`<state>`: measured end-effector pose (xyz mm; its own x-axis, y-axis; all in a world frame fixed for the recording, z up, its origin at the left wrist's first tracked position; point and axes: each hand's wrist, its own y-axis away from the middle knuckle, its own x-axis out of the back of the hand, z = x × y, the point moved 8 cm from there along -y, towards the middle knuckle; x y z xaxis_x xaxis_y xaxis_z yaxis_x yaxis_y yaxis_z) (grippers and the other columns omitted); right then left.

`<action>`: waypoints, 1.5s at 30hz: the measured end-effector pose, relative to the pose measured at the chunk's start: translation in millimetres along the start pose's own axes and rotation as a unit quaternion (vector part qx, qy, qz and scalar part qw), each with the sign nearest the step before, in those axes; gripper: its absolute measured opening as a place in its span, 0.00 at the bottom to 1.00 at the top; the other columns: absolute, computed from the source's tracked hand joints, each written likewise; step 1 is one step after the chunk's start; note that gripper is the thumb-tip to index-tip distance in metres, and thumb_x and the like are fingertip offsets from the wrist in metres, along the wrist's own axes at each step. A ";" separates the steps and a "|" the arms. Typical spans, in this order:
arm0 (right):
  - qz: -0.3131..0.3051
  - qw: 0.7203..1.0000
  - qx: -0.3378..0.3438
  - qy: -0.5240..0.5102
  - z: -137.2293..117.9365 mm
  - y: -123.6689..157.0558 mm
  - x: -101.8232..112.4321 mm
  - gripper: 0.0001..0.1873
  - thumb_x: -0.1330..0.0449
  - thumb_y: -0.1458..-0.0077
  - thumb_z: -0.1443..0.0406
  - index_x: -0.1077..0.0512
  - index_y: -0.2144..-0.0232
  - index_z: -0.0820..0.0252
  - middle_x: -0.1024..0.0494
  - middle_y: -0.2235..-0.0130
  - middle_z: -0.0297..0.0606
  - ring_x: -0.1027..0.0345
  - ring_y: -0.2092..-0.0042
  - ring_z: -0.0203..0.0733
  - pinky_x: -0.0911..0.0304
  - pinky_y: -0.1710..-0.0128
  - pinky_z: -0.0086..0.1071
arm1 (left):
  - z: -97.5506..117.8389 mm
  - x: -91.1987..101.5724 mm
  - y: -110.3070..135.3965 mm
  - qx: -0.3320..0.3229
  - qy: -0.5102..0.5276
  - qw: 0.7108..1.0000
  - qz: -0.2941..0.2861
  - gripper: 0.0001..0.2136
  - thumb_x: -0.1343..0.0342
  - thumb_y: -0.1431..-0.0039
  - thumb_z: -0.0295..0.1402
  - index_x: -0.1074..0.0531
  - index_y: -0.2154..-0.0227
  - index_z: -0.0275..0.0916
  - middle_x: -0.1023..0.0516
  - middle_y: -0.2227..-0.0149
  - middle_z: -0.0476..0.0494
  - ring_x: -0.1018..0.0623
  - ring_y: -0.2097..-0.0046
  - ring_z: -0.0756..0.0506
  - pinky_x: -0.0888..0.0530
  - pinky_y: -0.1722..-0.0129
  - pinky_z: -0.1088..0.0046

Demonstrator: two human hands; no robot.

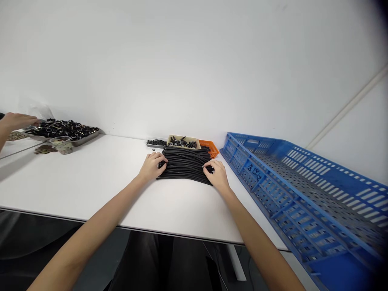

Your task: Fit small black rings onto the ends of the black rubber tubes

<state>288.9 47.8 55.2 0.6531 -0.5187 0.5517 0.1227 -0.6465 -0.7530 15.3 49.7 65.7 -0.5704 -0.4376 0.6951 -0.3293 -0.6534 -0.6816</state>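
A flat bundle of several black rubber tubes (185,164) lies side by side on the white table (91,178), near the wall. My left hand (151,165) rests at the bundle's left end, fingers curled against the tube ends. At the right end my right hand (216,173) does the same, fingertips pinched on the tube ends. Both forearms reach in from the near edge.
Behind the bundle stand a beige box of black parts (183,142), an orange basket (209,146) and a small tray of black rings (155,142). A large blue slotted crate (306,190) fills the right. At far left another person's hand (18,121) is by a metal tray of black parts (65,130) and a small cup (62,144).
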 end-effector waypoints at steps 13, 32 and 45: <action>0.043 0.999 -0.007 -0.019 -0.3 -1.9 7.5 0.07 0.47 0.45 0.64 0.31 0.72 0.56 0.25 0.66 0.41 0.33 0.60 0.49 0.37 0.57 0.44 | 32.8 -23.4 6.9 -0.114 0.006 0.982 -0.152 0.06 0.39 0.50 0.38 0.25 0.74 0.41 0.29 0.63 0.43 0.30 0.59 0.43 0.35 0.57 0.63; 0.045 0.998 -0.020 -0.029 0.1 -2.6 8.8 0.07 0.48 0.45 0.63 0.31 0.72 0.55 0.25 0.66 0.41 0.33 0.60 0.49 0.36 0.57 0.43 | 37.6 -27.2 7.9 -0.119 0.020 0.978 -0.173 0.05 0.39 0.52 0.37 0.21 0.72 0.44 0.30 0.66 0.45 0.31 0.61 0.44 0.38 0.59 0.63; -0.036 0.993 -0.005 -0.109 -18.6 -0.9 0.5 0.08 0.46 0.43 0.60 0.28 0.68 0.55 0.23 0.67 0.38 0.29 0.63 0.46 0.33 0.58 0.41 | 28.6 -8.1 -1.4 -0.051 0.091 0.991 -0.079 0.05 0.39 0.50 0.37 0.21 0.73 0.43 0.32 0.67 0.46 0.31 0.62 0.45 0.35 0.56 0.63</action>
<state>275.2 37.6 62.8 0.7896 -0.3383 0.5119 0.1675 -0.6837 -0.7103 42.0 36.5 67.5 -0.6290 -0.2091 0.7488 -0.4952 -0.6347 -0.5932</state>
